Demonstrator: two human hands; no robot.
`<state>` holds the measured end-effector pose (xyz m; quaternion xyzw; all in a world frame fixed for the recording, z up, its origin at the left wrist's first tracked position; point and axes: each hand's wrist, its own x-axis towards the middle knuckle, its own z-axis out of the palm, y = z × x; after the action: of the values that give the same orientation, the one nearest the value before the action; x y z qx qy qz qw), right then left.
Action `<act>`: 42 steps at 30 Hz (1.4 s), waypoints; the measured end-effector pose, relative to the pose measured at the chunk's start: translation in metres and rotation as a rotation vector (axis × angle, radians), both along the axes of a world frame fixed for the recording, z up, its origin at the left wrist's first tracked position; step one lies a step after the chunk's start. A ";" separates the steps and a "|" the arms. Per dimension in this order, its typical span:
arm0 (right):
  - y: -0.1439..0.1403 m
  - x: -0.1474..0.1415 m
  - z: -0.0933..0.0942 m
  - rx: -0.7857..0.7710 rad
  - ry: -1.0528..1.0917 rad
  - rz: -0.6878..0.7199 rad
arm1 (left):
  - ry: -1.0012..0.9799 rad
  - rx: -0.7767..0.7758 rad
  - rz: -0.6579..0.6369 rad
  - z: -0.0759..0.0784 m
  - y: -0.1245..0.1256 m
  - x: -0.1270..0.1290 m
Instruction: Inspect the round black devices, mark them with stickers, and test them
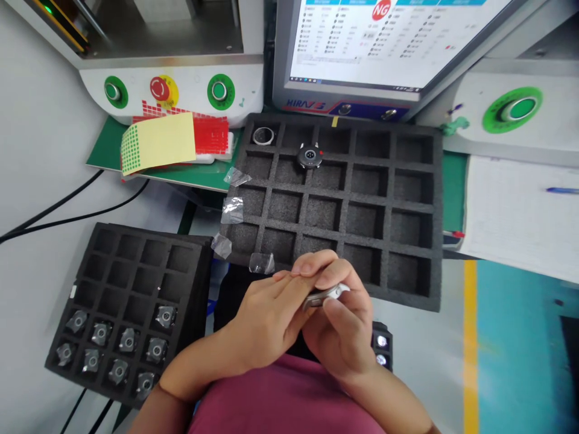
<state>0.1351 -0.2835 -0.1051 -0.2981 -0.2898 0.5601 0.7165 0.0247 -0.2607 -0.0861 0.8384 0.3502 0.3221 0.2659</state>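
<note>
Both my hands meet around a silver watch case [326, 295], in front of a black foam tray. My right hand [346, 322] grips the case, with the thumb along its lower edge and fingers curled over the top. My left hand [271, 310] wraps the case's left side, its fingers lying over it. Most of the case is hidden by my fingers. A dark watch body [310, 155], back upward with a red dot beside it, rests on the tray's dividers. A round ring-like watch part [263, 136] sits in the tray's back left compartment.
The foam tray [441, 241] has clear film pieces [233, 210] along its left edge. A second foam tray [102, 241] at left holds several wrapped watch parts. Behind stand a monitor [357, 48], a red stop button [160, 88] and green-ringed buttons. Sticker sheets [165, 141] lie at left, paper [520, 211] at right.
</note>
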 end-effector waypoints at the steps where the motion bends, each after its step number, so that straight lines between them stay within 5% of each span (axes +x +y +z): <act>1: 0.000 -0.001 0.000 0.004 -0.005 0.000 | 0.000 0.005 0.004 0.000 0.000 0.000; 17: -0.005 -0.007 -0.006 0.028 -0.062 -0.152 | 0.017 0.095 -0.023 -0.008 -0.008 0.005; 22: -0.002 0.004 -0.009 -0.025 -0.101 -0.025 | 0.006 -0.068 -0.004 -0.001 -0.002 0.004; 25: -0.002 0.022 -0.011 -0.026 -0.303 0.008 | -0.017 -0.243 -0.011 0.005 0.001 0.002; 29: -0.003 0.053 -0.006 0.143 -0.889 -0.276 | -0.067 -0.403 0.057 0.007 0.001 -0.001; 34: -0.001 0.074 0.010 0.395 -1.173 -0.207 | 0.016 -0.222 0.047 0.006 0.001 -0.002; 42: -0.005 0.079 0.011 0.375 -1.224 -0.147 | 0.072 -0.023 0.018 0.011 0.002 -0.004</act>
<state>0.2138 -0.2883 -0.0944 -0.4526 -0.7179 0.1780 0.4981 0.0203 -0.2587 -0.0747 0.8431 0.3709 0.2901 0.2597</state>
